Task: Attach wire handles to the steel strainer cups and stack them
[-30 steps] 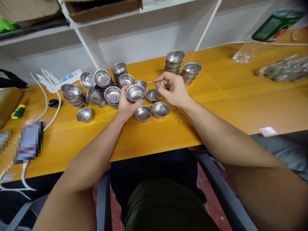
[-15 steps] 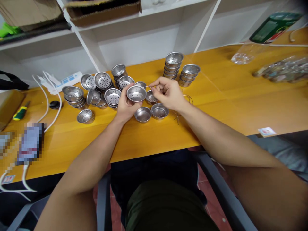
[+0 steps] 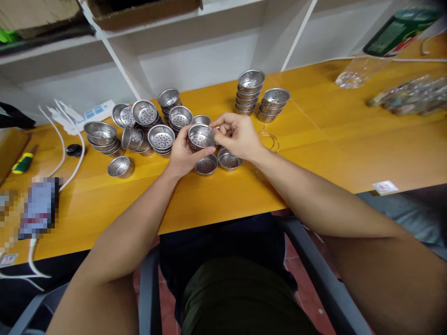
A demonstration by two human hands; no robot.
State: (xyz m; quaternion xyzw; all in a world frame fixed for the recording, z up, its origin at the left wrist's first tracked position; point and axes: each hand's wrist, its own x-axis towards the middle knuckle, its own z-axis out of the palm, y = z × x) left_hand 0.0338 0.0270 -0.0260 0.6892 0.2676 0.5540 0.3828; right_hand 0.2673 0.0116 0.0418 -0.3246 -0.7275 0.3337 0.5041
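Observation:
My left hand (image 3: 183, 156) is wrapped around a small perforated steel cup (image 3: 199, 136), held just above the yellow table (image 3: 331, 135). My right hand (image 3: 237, 135) is pinched at that cup's right rim, holding a thin wire piece that is barely visible. Two more steel cups (image 3: 218, 163) sit on the table right under my hands. Loose wire pieces (image 3: 269, 139) lie just right of my right hand.
Several steel cups (image 3: 139, 128) are scattered and stacked to the left and behind. Two neat stacks (image 3: 260, 95) stand at the back right. White cables (image 3: 66, 144), a screwdriver (image 3: 21, 163) and a power strip lie at left; plastic bags and a bottle at far right.
My right hand moved left with the wire piece until it met the rim of the cup in my left hand. The left hand tilted the cup slightly toward it.

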